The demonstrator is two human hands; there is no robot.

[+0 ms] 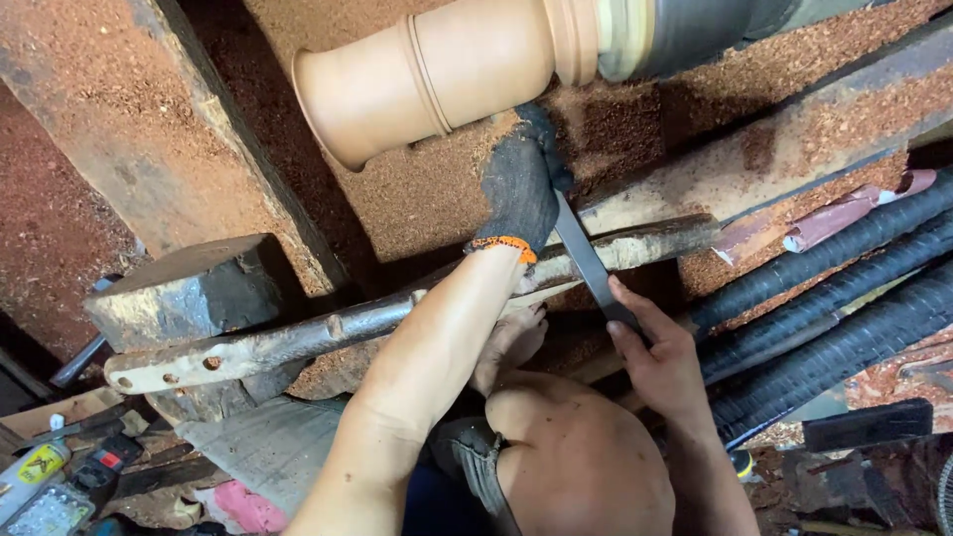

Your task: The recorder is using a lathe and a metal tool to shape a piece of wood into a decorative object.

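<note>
Reddish sawdust [427, 199] coats nearly every surface around you, banked over the rough beams and the lathe bed. Nearest the camera, your bent knee [576, 467] fills the lower middle, and your bare foot [511, 342] rests just beyond it against the bar. Your right hand [660, 357] is bare, its fingers curled and pressed together around the lower end of a flat dark steel chisel [586, 263]. That blade runs up and left from there, lying across a long worn metal tool rest [328, 333] that spans the view from left to right. Your left hand [521, 184] wears a dark work glove with an orange cuff; its fingers are folded together over the upper end of the chisel, pressing it down, and the tip is hidden under the glove. Just beyond the glove, the pale turned wooden workpiece [437, 74] lies horizontal on the lathe, with a flared end at the left and fine grooves cut around it. To your right, 3 black ribbed hoses [844, 288] run side by side. At lower left sits a clutter of small tools [60, 467].
</note>
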